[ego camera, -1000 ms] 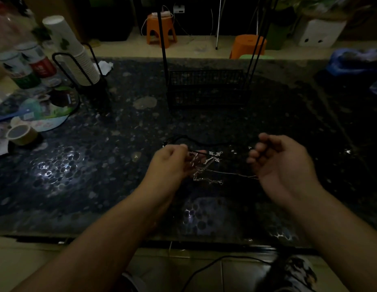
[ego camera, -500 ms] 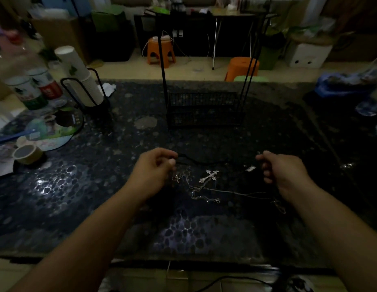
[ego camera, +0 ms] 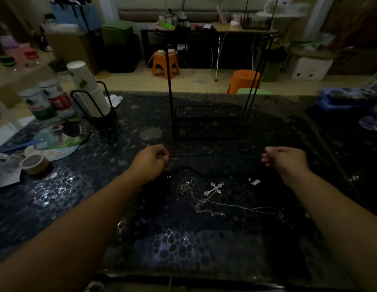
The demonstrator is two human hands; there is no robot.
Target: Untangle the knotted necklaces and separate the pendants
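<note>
A black cord necklace (ego camera: pixel 189 156) stretches level above the dark stone table (ego camera: pixel 78 207). My left hand (ego camera: pixel 150 160) pinches its left end, and my right hand (ego camera: pixel 282 160) is curled at the right, where the dark cord is hard to see. A slack loop of the cord (ego camera: pixel 196 172) lies on the table below. Nearer to me lie a silver cross pendant (ego camera: pixel 215 189), a small silver pendant (ego camera: pixel 184 187) to its left, thin silver chains (ego camera: pixel 236 207) with a clasp, and a small silver tag (ego camera: pixel 255 182).
A black wire basket stand (ego camera: pixel 208 121) rises just beyond my hands. At the left are a cup holder with paper cups (ego camera: pixel 88 91), two tins (ego camera: pixel 46 102), a round tray (ego camera: pixel 61 140) and a tape roll (ego camera: pixel 34 164). Blue bags (ego camera: pixel 347 100) sit at the far right.
Both hands have moved up, away from me and apart, pulling the black cord taut. The silver chains and cross pendant now lie alone on the table. The view has tilted upward.
</note>
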